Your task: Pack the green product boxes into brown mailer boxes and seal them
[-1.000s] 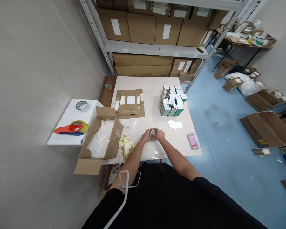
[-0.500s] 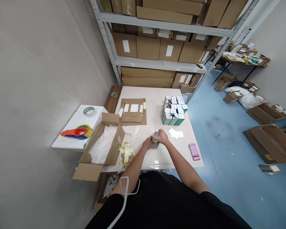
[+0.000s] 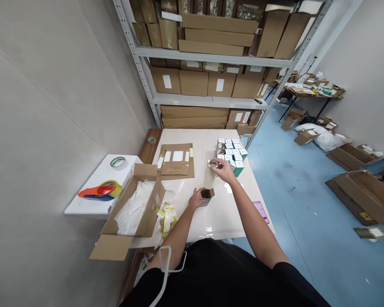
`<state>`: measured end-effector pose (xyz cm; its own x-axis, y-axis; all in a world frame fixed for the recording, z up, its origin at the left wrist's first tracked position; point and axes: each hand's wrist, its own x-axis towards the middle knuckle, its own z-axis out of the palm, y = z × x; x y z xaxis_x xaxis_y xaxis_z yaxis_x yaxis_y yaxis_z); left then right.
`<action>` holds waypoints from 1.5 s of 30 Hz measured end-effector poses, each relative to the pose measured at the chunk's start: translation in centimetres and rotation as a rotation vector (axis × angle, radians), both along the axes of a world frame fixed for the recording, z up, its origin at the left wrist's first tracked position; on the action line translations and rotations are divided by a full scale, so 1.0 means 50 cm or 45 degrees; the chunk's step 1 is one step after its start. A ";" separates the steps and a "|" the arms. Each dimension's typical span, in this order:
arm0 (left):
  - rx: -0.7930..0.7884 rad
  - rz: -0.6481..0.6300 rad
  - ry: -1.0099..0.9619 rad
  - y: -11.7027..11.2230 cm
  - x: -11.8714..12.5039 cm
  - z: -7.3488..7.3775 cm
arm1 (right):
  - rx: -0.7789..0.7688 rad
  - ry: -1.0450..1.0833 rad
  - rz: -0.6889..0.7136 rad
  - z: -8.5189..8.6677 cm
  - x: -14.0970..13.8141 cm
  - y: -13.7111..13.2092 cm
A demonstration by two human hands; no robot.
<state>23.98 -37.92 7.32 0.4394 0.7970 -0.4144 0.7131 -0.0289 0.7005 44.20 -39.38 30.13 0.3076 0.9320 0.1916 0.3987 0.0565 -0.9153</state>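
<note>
My left hand [image 3: 196,199] is closed around a small open green-and-white carton [image 3: 206,195] that stands on the white table [image 3: 220,213]. My right hand [image 3: 223,169] pinches the top of a pale cylindrical bottle [image 3: 209,177] with a silvery cap and holds it upright just above the carton's mouth. A stack of matching small green-and-white boxes [image 3: 230,153] sits just beyond my right hand. White paper slips [image 3: 228,187] lie on the table under my right forearm.
An open cardboard box [image 3: 137,202] of white bags sits at the table's left, with yellow tape scraps [image 3: 167,215] beside it. Flattened cardboard [image 3: 176,160], a pink phone [image 3: 260,211], tape rolls [image 3: 117,162] and a tape dispenser [image 3: 97,190] lie around. Shelving [image 3: 205,55] with cartons stands behind.
My right hand has lifted the pale bottle up out of the small carton while my left hand keeps the carton on the table. The camera has tilted up.
</note>
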 end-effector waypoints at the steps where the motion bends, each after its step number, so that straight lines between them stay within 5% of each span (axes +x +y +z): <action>1: 0.003 0.009 0.022 0.000 0.001 0.003 | -0.013 0.045 0.003 -0.002 0.003 0.004; 9: 0.010 0.075 -0.016 0.010 -0.015 0.044 | -0.014 0.353 0.104 -0.015 0.011 0.019; 14: -0.011 0.182 -0.181 0.052 -0.046 0.102 | -0.013 0.482 0.153 0.000 0.006 0.033; 19: 0.110 0.395 -0.691 0.078 -0.051 0.225 | -0.002 0.578 0.146 0.007 0.001 0.045; 22: 0.272 0.321 -1.000 0.068 -0.029 0.321 | -0.019 0.618 0.171 0.014 -0.012 0.046; 27: 0.405 0.280 -1.068 0.046 0.023 0.428 | -0.015 0.603 0.202 0.028 -0.040 0.042; 34: 0.284 0.497 -1.351 0.071 0.017 0.454 | -0.087 0.701 0.504 -0.003 -0.029 -0.013; 38: 0.183 0.398 -1.477 0.075 0.011 0.469 | -0.173 0.796 0.704 -0.028 -0.045 -0.046; 45: 0.193 0.195 -1.297 0.090 0.019 0.504 | -0.020 0.632 0.301 -0.040 -0.074 -0.063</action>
<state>24.95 -33.40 32.51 0.4147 0.8865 0.2054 -0.2107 -0.1260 0.9694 40.52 -42.52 28.11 0.1394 0.9883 0.0622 -0.1032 0.0770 -0.9917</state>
